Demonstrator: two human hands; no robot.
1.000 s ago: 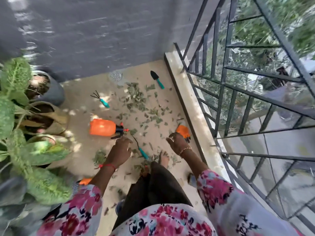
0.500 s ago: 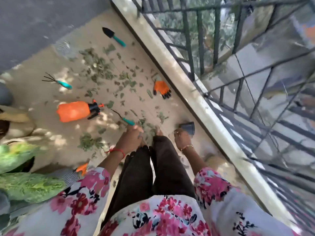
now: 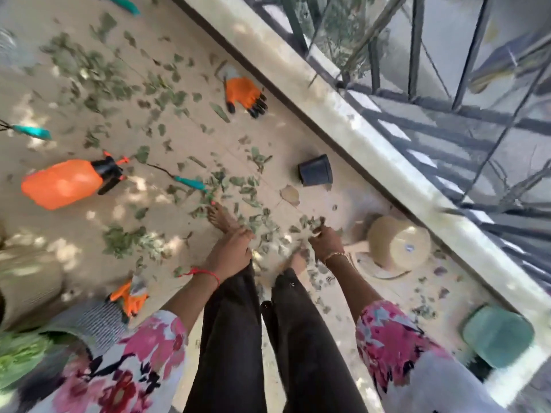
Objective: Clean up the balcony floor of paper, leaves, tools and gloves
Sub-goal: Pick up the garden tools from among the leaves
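Balcony floor from above. The right hand (image 3: 325,243) pinches a clump of dry leaves (image 3: 312,223) beside the bare feet. The left hand (image 3: 232,252) is curled at a trouser hem; its grip cannot be told. A far orange glove (image 3: 243,95) lies by the ledge, a near orange glove (image 3: 131,296) at the left.

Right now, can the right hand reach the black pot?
Probably yes. The right hand is low by the floor, holding leaves; the pot lies just beyond it, with only loose leaves between.
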